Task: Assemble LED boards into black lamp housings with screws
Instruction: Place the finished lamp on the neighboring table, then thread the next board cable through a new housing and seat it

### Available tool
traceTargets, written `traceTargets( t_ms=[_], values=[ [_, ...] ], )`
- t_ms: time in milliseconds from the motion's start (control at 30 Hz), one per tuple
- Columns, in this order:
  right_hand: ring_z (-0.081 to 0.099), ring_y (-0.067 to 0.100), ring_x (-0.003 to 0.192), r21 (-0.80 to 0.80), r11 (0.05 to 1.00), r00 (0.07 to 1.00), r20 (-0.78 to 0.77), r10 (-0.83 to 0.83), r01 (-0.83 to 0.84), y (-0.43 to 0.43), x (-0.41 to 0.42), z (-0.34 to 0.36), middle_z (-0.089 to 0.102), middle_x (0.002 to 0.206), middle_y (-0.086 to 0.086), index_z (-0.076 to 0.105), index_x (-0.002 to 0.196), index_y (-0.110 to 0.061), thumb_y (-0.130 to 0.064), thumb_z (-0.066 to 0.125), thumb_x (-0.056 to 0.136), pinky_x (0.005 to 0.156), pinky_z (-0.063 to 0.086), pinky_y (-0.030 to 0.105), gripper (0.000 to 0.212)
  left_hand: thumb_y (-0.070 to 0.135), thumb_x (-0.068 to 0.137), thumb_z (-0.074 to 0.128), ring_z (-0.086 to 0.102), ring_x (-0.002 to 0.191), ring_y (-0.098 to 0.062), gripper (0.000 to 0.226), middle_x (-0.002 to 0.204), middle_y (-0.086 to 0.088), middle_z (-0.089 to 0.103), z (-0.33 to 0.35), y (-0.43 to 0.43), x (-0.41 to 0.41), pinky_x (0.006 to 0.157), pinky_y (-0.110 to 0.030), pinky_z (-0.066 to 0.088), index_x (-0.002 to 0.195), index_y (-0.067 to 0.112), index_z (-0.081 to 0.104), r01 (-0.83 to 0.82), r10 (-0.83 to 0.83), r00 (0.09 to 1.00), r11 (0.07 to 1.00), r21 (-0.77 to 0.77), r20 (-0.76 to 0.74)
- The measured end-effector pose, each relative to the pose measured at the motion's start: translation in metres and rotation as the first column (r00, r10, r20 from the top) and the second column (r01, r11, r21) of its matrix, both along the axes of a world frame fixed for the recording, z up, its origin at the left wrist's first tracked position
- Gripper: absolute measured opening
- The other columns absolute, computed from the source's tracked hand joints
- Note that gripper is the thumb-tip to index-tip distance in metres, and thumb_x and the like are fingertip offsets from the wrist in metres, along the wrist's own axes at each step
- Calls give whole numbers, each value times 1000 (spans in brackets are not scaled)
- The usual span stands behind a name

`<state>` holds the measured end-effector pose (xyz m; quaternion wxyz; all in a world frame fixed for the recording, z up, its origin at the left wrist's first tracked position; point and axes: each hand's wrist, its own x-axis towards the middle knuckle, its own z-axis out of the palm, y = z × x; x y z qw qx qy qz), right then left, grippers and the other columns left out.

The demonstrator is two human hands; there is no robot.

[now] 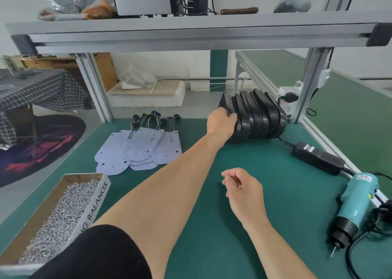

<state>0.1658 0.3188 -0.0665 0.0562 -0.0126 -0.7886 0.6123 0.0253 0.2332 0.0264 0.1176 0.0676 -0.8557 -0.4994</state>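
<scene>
- Left grip (221,120) is clamped on the nearest housing (239,130) of the black stack (263,117) at the far side of the bench (265,168).
- Right grip (241,185) hangs loosely curled, holding nothing.

Person's arms, head view: 2 bare forearms ending in 2 bare hands, the left hand (221,121) and the right hand (244,186), with a plain black short sleeve (101,255) covering the left upper arm down to about the elbow.
</scene>
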Motion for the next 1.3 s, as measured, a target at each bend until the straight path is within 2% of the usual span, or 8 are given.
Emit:
traceTargets(
  t_ms=[233, 500, 600, 700, 800, 933, 1067, 1300],
  values=[
    [56, 7, 57, -185, 981, 999, 24, -48, 51, 1, 2, 7, 69, 77, -7, 69, 83, -35, -31, 52, 100, 59, 43, 22, 25, 17, 93, 56, 37, 73, -20, 31, 75, -2, 43, -17, -25, 100, 63, -32, 30, 69, 12, 36, -13, -104, 953, 924, -382, -283],
    [61, 14, 70, -132, 990, 997, 56, 52, -44, 1, 4, 9, 68, 75, -7, 55, 123, -43, -61, 63, 81, 68, 44, 33, 47, 41, 77, 71, 56, 68, -13, 23, 71, 6, 58, -57, -55, 210, 66, -24, 49, 69, 22, 60, 88, -463, 877, 420, -903, -130],
    [64, 16, 77, 3, 999, 997, 63, 39, -39, 1, 0, 2, 68, 81, -1, 49, 138, -35, -28, 68, 89, 71, 48, 32, 53, 57, 89, 49, 51, 66, -15, 43, 65, 7, 54, -48, -67, 202, 65, -29, 43, 63, 23, 52, 283, -471, 881, 610, -740, -52],
    [66, 23, 85, 24, 1000, 996, 86, 8, -10, -2, -2, 0, 69, 91, 9, 48, 140, -35, -24, 64, 91, 72, 49, 32, 53, 57, 85, 49, 41, 54, -9, 48, 54, 5, 44, -28, -108, 147, 52, -23, 36, 58, 18, 44, 40, -86, 991, 921, -388, -103],
    [66, 25, 88, 34, 999, 997, 75, 4, -7, -1, -4, -3, 69, 95, 11, 48, 139, -37, -28, 64, 92, 76, 52, 35, 51, 45, 88, 60, 61, 97, -26, 33, 100, -4, 65, -17, -178, 78, 79, -39, 53, 94, 13, 63, -169, 244, 967, 830, -532, 74],
    [61, 23, 75, 48, 999, 998, 67, -3, -1, 0, -6, -7, 67, 91, 11, 49, 138, -39, -30, 65, 92, 69, 49, 34, 49, 79, 75, 60, 41, 133, -36, 104, 142, -14, 48, -32, -231, 27, 104, -46, 42, 145, 7, 34, -147, 448, 822, 763, -630, 351],
    [55, 10, 62, 60, 998, 999, 51, 2, -5, 1, -7, -9, 65, 79, 5, 50, 138, -38, -28, 64, 92, 68, 49, 35, 49, 86, 67, 59, 37, 138, -37, 130, 148, -14, 44, -50, -232, 2, 105, -47, 37, 157, 10, 4, -51, 438, 793, 741, -670, 424],
    [62, 18, 76, 63, 998, 999, 43, -7, 4, 0, -6, -10, 68, 83, 4, 50, 138, -38, -26, 65, 92, 78, 54, 37, 49, 72, 78, 58, 48, 127, -35, 109, 135, -10, 55, -54, -224, -4, 97, -41, 44, 155, 9, 14, -28, 423, 836, 669, -742, 350]
  ],
)
